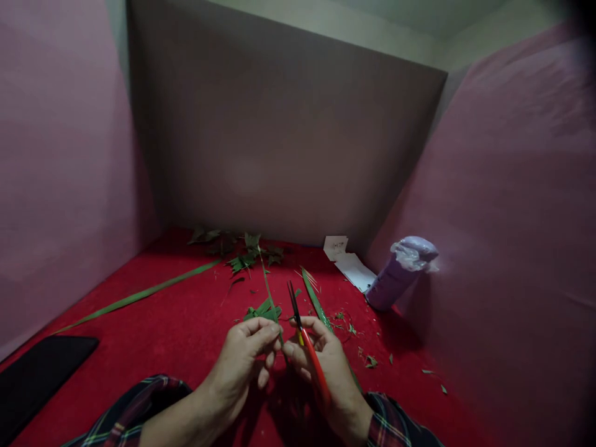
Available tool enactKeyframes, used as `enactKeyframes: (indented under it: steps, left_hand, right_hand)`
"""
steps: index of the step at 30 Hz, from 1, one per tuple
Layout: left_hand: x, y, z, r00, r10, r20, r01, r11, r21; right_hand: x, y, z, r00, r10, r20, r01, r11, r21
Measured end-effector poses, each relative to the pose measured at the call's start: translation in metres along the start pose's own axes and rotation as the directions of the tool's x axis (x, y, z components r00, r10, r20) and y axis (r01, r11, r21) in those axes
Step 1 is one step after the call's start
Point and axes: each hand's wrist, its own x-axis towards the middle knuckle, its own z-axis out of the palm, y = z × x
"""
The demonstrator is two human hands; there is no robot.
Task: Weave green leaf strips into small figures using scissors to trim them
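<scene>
My left hand [244, 351] pinches a thin green leaf strip [267, 285] between thumb and fingertips. The strip runs up and away over the red cloth toward the leafy sprigs. Close beside it, my right hand [323, 360] is closed around a pair of scissors [313, 360] with red handles. Their dark narrow blades point up and away, and a bit of yellow shows near the pivot. My right fingertips come near the lower part of the strip; whether they touch it I cannot tell. Just beyond my left hand lies a folded green leaf piece [261, 310].
Leafy sprigs [242, 264] lie at the back of the red cloth [186, 310]. A long leaf blade [153, 290] stretches left; another [315, 301] lies right of the scissors, by thin sticks [311, 280] and scattered clippings. A purple bottle [395, 276], white cards [354, 270] and a black object [46, 372] flank them.
</scene>
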Motion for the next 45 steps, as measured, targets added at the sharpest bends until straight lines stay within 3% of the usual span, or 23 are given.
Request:
enactKeyframes:
  steps: [6, 11, 25, 34, 39, 45]
  left_hand:
    - [0.006, -0.014, -0.006, 0.997, -0.062, 0.056, 0.065, 0.996, -0.054]
    - [0.002, -0.012, -0.004, 0.993, -0.063, 0.096, 0.072, 0.993, -0.093]
    - [0.001, -0.01, -0.004, 0.999, -0.015, 0.041, 0.016, 1.0, -0.021]
    - [0.003, -0.006, -0.006, 0.999, -0.009, 0.05, 0.007, 1.0, 0.031]
    - [0.003, -0.001, -0.007, 0.999, 0.02, 0.027, -0.021, 0.999, 0.045]
    - [0.003, 0.003, -0.012, 0.998, 0.063, 0.005, -0.063, 0.998, 0.027]
  right_hand:
    - [-0.001, 0.004, -0.003, 0.996, 0.075, 0.049, -0.079, 0.994, 0.078]
    - [-0.001, 0.005, -0.008, 0.991, 0.123, 0.056, -0.129, 0.984, 0.122]
    - [-0.004, 0.008, -0.009, 0.999, -0.005, 0.041, 0.008, 0.997, -0.077]
    - [-0.005, 0.005, -0.008, 0.999, 0.0, 0.046, 0.004, 0.996, -0.09]
    - [0.001, 0.009, -0.013, 0.994, -0.097, 0.05, 0.105, 0.974, -0.199]
    - [-0.002, 0.008, -0.026, 0.978, -0.139, 0.154, 0.195, 0.869, -0.455]
